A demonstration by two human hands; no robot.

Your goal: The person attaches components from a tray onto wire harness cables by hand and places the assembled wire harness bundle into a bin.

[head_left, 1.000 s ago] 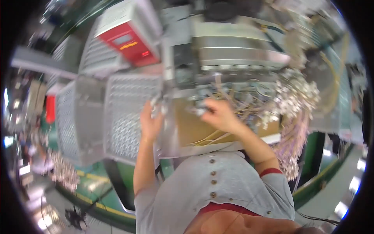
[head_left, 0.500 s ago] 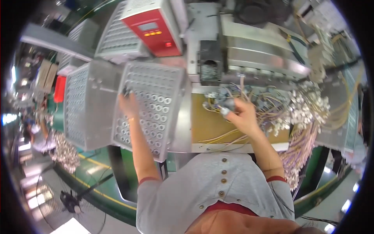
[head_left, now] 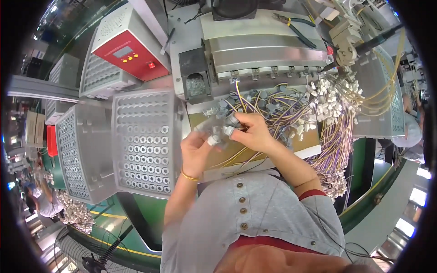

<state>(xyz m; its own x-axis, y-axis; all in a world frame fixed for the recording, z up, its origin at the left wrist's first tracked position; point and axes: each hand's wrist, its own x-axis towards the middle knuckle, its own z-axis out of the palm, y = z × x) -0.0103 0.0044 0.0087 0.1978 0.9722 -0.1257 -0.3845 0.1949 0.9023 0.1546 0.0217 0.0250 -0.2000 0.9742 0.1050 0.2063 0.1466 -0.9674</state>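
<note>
My right hand [head_left: 255, 133] is closed in a pinch above the brown work board [head_left: 199, 119], its thumb and index fingertips wearing pale covers. What it pinches is too small to make out. Facing it, my left hand [head_left: 195, 152] has its fingers smeared by motion, with a pale cover on the thumb. Just beyond both hands lies a pile of small grey round parts [head_left: 271, 108] with yellow and purple wires. To the left, a clear plastic tray [head_left: 119, 136] holds rows of ring-shaped metal parts [head_left: 148, 149].
Behind the board stands a metal fixture [head_left: 268, 52] with a row of small clamps. Pliers [head_left: 300, 34] lie on top. A red-fronted control box [head_left: 129, 54] is at the back left. Bundled wires with white connectors [head_left: 334, 98] hang off the right side.
My left hand has come from above the tray to the right, up to my right hand. The whole view has shifted, and the right hand stays over the board.
</note>
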